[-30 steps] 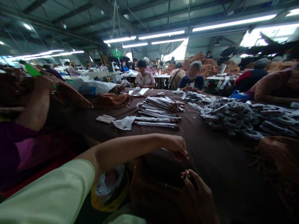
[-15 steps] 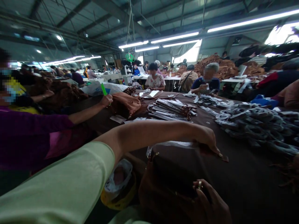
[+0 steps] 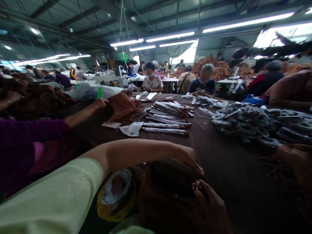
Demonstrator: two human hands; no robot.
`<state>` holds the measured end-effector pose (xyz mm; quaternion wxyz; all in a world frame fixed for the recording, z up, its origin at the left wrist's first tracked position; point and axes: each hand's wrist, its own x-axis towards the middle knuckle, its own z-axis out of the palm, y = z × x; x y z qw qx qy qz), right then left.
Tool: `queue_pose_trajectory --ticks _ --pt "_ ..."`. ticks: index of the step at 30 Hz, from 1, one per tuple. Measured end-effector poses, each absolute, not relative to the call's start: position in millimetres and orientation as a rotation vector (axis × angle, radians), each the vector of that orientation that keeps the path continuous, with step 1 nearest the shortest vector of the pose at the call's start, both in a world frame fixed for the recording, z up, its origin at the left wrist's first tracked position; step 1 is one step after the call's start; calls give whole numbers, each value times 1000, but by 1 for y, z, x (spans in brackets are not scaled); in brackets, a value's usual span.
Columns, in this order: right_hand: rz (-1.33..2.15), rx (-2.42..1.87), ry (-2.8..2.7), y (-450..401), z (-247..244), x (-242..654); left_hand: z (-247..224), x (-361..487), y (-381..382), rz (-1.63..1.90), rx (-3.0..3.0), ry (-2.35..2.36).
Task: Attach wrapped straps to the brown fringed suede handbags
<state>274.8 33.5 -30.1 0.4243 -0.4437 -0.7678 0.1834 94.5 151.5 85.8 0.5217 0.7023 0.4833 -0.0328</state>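
One brown leather handbag [image 3: 165, 198] sat low in the view, directly before the person at the near edge of the counter [image 3: 234, 172], its dark upper part facing up. Both hands were on it. The left hand [image 3: 187, 156], reaching across from a pale green sleeve [image 3: 48, 195], was curled narrowly over the bag's top edge. The right hand [image 3: 209, 208] gripped its lower right side, with the fingers [image 3: 203, 195] closed just beside one small gold-coloured metal fitting [image 3: 198, 185]. One yellow-and-white plastic bag [image 3: 114, 191] lay just left of the handbag, below the counter top.

Farther along the counter lay one stack of long white-wrapped straps [image 3: 165, 113] with brown ends, roughly a dozen, too overlapped to count exactly. To its right was one large heap of grey looped straps [image 3: 251, 122]. To its left were one paper tag [image 3: 111, 124] and one sheet of white tissue [image 3: 132, 128]. A co-worker's hand [image 3: 101, 103] in a purple sleeve lay just beside a second brown bag [image 3: 121, 105]. A third brown bag [image 3: 292, 162], cut off by the frame, sat at the right. Brown heaps [image 3: 211, 66] rose behind seated co-workers.
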Motion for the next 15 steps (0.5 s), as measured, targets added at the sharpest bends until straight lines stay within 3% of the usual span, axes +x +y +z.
queue_pose_trajectory --ticks 15 --pt "493 -1155 -1957 37 -26 274 48 107 99 213 1304 1316"
